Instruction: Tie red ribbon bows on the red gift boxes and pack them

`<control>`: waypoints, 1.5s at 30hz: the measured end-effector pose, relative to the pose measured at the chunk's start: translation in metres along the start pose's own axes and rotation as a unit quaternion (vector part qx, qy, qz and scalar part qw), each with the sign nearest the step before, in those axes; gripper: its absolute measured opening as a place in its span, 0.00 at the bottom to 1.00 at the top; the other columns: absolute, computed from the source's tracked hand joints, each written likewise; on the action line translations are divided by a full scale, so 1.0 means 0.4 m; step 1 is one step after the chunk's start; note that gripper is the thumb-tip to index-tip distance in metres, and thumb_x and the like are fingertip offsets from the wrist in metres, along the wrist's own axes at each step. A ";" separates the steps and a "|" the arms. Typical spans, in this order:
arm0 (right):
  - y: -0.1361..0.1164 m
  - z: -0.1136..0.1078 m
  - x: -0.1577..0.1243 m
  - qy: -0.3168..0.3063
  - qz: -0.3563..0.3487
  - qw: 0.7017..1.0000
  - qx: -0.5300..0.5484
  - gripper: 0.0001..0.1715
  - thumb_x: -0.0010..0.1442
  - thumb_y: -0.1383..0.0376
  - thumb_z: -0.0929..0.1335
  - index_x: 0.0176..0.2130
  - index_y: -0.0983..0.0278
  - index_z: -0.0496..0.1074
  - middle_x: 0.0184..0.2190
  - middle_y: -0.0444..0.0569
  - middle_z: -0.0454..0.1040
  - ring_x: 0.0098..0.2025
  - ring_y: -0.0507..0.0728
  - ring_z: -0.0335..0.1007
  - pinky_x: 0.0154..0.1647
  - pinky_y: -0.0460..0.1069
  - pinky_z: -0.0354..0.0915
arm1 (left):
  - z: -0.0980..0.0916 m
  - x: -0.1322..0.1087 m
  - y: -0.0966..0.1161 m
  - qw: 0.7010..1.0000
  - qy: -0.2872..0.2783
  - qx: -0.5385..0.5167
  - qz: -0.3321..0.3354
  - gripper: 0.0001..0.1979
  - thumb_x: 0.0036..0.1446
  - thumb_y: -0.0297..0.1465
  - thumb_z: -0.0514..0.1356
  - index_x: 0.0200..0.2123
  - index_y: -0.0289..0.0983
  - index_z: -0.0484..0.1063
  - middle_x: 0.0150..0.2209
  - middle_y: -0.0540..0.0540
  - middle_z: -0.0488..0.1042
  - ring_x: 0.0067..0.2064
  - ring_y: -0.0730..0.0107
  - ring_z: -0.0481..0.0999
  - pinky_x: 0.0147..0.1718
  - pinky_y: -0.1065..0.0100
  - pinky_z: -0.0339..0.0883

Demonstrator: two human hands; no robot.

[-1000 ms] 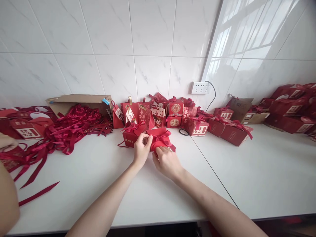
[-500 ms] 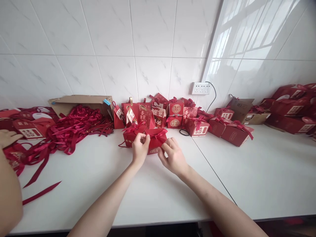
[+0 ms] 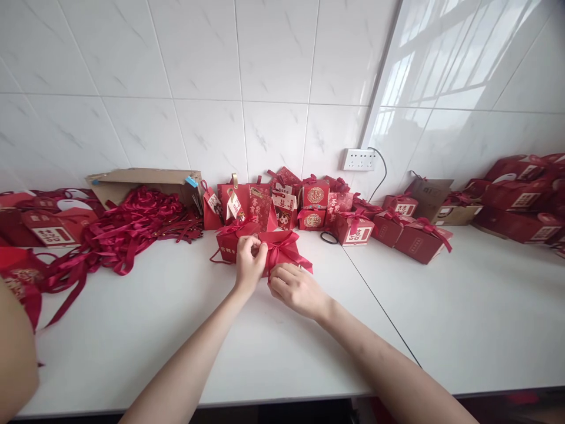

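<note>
A red gift box (image 3: 286, 238) stands on the table in front of me, tied with a dark red satin ribbon (image 3: 274, 252) in a bow. My left hand (image 3: 251, 259) is closed in a pinch at the bow's left side, on the ribbon. Lower down, against the box's front, my right hand (image 3: 295, 287) has its fingers pressed together on a hanging ribbon end; the fingertips are partly hidden. Just behind my left hand is another red box (image 3: 226, 246) with gold lettering and a bow.
Loose red ribbons (image 3: 126, 235) spill from a cardboard box (image 3: 145, 175) at left. Decorated red boxes (image 3: 314, 197) line the tiled wall. More boxes (image 3: 419, 240) stand at right, near a power socket (image 3: 359, 159). Another person's arm (image 3: 15, 353) enters at left.
My right hand has moved down and left, from the bow's right side to the box's front. The left hand stays nearly in place. The other person's hand has left view behind their arm.
</note>
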State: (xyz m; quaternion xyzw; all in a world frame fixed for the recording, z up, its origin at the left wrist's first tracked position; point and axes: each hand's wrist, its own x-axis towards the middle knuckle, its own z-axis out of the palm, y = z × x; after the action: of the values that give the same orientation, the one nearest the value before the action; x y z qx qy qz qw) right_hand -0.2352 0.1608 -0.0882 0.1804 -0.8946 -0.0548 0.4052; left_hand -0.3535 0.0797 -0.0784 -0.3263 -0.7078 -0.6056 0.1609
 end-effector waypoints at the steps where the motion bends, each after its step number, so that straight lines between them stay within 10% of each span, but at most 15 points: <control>1: -0.001 0.000 0.000 0.000 -0.004 1.000 0.003 0.15 0.62 0.74 0.59 0.26 0.64 0.64 0.26 0.48 0.68 0.31 0.52 0.63 0.32 0.46 0.62 | -0.001 0.002 0.000 1.000 0.000 -0.002 0.005 0.07 0.50 0.31 0.54 0.21 0.39 0.60 0.33 0.45 0.67 0.38 0.66 0.70 0.39 0.66 0.65; 9: -0.006 -0.011 0.007 0.002 -0.011 0.998 0.066 0.14 0.63 0.72 0.58 0.27 0.65 0.64 0.26 0.49 0.69 0.30 0.52 0.62 0.31 0.46 0.62 | -0.009 0.004 0.000 0.997 -0.021 -0.062 -0.028 0.06 0.52 0.31 0.51 0.24 0.40 0.56 0.38 0.44 0.71 0.45 0.64 0.71 0.41 0.65 0.65; 14: -0.005 -0.015 0.007 0.003 -0.003 0.996 0.089 0.14 0.64 0.71 0.58 0.27 0.65 0.63 0.26 0.49 0.68 0.30 0.53 0.62 0.31 0.46 0.63 | -0.019 0.011 0.001 0.991 -0.103 -0.040 0.077 0.10 0.48 0.32 0.56 0.37 0.39 0.64 0.42 0.45 0.67 0.47 0.63 0.69 0.50 0.61 0.63; 18: -0.005 -0.015 0.006 0.012 0.003 0.995 0.095 0.14 0.64 0.71 0.59 0.27 0.64 0.63 0.25 0.49 0.68 0.29 0.53 0.63 0.29 0.46 0.63 | -0.024 0.021 0.002 0.979 -0.164 0.007 0.123 0.02 0.49 0.30 0.57 0.29 0.39 0.69 0.42 0.44 0.65 0.52 0.62 0.67 0.54 0.61 0.61; 45: -0.070 0.005 0.015 0.073 0.018 0.984 0.160 0.10 0.63 0.70 0.60 0.30 0.64 0.63 0.27 0.50 0.71 0.30 0.53 0.66 0.30 0.47 0.66 | -0.018 0.017 0.009 0.984 -0.161 0.029 0.068 0.03 0.48 0.29 0.61 0.24 0.39 0.74 0.42 0.45 0.67 0.53 0.59 0.67 0.55 0.58 0.59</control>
State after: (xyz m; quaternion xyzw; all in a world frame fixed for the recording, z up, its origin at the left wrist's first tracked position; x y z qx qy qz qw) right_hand -0.2325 0.1323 -0.0921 0.2298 -0.8632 0.1095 0.4361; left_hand -0.3573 0.0749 -0.0697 -0.4624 -0.7176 -0.5120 0.0951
